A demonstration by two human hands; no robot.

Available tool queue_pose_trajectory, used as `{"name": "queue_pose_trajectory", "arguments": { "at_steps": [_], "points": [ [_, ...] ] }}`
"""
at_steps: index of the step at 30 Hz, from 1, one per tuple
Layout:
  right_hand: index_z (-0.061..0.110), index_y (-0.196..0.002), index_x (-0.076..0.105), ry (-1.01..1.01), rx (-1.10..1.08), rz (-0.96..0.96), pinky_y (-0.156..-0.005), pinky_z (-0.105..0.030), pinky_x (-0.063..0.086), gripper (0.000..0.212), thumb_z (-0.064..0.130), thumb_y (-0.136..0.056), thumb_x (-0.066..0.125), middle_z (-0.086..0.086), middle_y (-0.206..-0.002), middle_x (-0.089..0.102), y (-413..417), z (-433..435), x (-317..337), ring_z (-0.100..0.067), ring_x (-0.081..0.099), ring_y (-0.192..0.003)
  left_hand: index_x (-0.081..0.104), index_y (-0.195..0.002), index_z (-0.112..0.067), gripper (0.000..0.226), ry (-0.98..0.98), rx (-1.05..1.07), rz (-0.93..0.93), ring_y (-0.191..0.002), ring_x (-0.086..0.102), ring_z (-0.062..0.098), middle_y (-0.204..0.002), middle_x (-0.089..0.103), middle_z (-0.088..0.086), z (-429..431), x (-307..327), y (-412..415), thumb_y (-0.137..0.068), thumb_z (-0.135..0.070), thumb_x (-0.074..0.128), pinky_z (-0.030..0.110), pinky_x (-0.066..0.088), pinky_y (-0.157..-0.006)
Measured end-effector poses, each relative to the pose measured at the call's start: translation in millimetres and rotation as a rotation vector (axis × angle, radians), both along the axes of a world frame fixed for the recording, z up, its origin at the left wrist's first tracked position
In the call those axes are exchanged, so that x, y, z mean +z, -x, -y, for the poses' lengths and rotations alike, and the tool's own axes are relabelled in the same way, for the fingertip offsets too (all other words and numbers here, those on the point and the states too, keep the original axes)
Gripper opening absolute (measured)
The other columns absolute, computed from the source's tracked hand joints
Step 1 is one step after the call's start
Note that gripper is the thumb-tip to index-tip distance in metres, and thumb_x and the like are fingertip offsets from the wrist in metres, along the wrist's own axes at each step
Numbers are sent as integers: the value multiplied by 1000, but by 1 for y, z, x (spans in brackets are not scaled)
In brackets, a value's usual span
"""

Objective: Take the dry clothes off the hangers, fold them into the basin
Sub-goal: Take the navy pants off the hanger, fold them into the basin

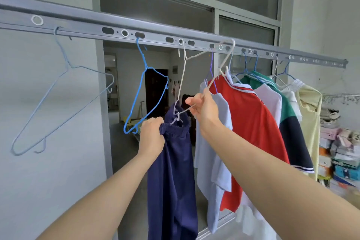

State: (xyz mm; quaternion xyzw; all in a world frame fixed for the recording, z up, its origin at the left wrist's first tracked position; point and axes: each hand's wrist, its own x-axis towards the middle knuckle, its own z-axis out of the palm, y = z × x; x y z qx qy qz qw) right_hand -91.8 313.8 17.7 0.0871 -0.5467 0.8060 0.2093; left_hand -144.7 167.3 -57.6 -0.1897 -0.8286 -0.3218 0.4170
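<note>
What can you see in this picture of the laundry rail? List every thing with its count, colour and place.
rail: one, grey, across the top
pale blue hanger: one, empty, on the rail at far left
bright blue hanger: one, empty, on the rail left of centre
white hanger: at least one, at the navy garment's waistband
navy garment: one, dark blue, hanging at centre
pale shirt: one, whitish, right of the navy garment
red shirt: one, red, behind the pale shirt
green and navy shirt: one, further right
pale yellow garment: one, last on the right
stacked boxes: several, mixed colours, lower right
left hand: grips the navy waistband
right hand: pinches the white hanger's wire
</note>
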Motion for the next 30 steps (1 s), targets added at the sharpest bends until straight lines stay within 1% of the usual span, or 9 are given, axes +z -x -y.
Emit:
{"name": "queue_pose_trajectory", "arguments": {
  "at_steps": [3,6,9,13,16,19,24,28,30],
  "points": [
    [18,-58,38,129,49,-12,-66,-23,41,52,43,-102,26,0,-62,65,-5,-13,-1,-19,60,-84,24,-56,-19,44,-9,-36,50,-67,35,22,-63,33,0,-12,-4,10,-60,24,36,29,16,-51],
    [16,-66,50,145,86,-30,-75,-25,45,51,42,-102,26,-5,-87,72,-8,-27,-2,-23,64,-105,23,-57,-18,43,-18,-33,74,-65,35,23,-64,32,1,-20,-15,18,-58,23,37,31,19,-54],
    [13,-107,63,132,90,-14,-91,-29,46,38,34,-103,31,-6,-121,63,-8,-44,-12,-21,52,-125,26,-57,-16,42,2,-87,121,-68,36,23,-64,32,-1,-34,-25,25,-61,23,38,31,19,-55],
    [12,-140,42,0,116,182,-96,-33,43,40,17,-100,40,-8,-142,45,-7,-62,-45,-23,43,-132,33,-56,-22,46,122,-249,218,-71,39,21,-67,40,-1,-53,-20,18,-63,23,37,27,23,-56],
    [17,-128,52,-391,111,412,-75,-24,48,33,9,-97,44,-6,-122,53,-10,-72,-88,-19,52,-107,39,-56,-15,38,270,-443,350,-65,40,16,-63,43,4,-61,-15,1,-61,23,41,28,26,-58],
    [21,-99,65,-683,205,481,-68,-22,41,33,1,-93,40,-3,-97,56,-12,-91,-135,-16,48,-87,51,-68,0,18,405,-570,493,-75,55,30,-79,58,22,-66,-19,-18,-58,15,47,33,37,-66],
    [26,-51,61,-1071,409,598,-54,-13,39,54,-13,-81,40,17,-46,49,-40,-141,-190,2,47,-47,59,-69,-5,30,369,-720,640,-92,63,31,-87,69,9,-88,-14,-56,-60,22,49,49,50,-84],
    [25,-67,59,-1522,426,623,-72,-25,47,19,12,-74,70,8,-69,58,-53,-190,-213,-16,59,-76,55,-61,-20,39,428,-767,665,-90,62,34,-84,65,12,-110,-13,-67,-62,18,47,52,49,-82],
    [24,-72,58,-1574,378,629,-68,-21,47,17,23,-72,75,8,-72,58,-66,-223,-225,-19,60,-81,52,-61,-19,35,475,-778,694,-81,59,30,-79,61,11,-135,-23,-71,-61,16,46,47,47,-75]
  ]
}}
